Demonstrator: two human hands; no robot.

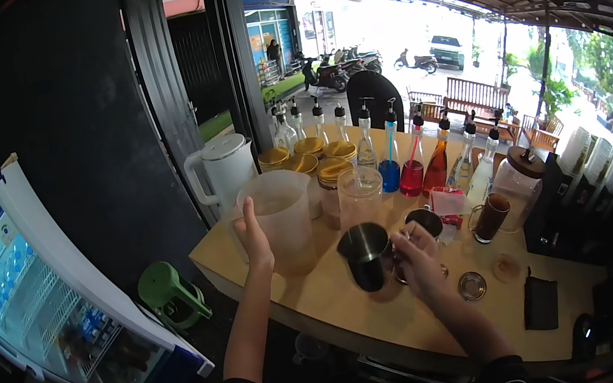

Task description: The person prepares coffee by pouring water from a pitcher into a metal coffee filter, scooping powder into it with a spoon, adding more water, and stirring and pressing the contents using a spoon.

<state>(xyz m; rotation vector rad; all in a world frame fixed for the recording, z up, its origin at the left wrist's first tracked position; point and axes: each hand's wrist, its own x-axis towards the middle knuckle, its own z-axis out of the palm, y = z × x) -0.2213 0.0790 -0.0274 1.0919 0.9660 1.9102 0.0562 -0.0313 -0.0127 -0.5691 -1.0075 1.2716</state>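
My left hand [252,237] is at the handle side of a large translucent plastic pitcher [283,222], thumb pointing up and fingers partly hidden as they close on it. In my right hand [417,256] is the handle of a dark metal milk pitcher [366,250], its mouth tipped toward me, over the front of the wooden counter [323,310]. Right behind it stands a clear plastic container [360,192]. Another metal cup [423,220] is just beyond my right hand, partly covered by it.
Pump bottles of coloured syrup [411,173] and gold-lidded jars [335,152] line the back. A glass mug of dark drink [492,219], a lidded glass jar [521,185] and a black cloth [541,303] are at right. A white jug [229,167] stands left.
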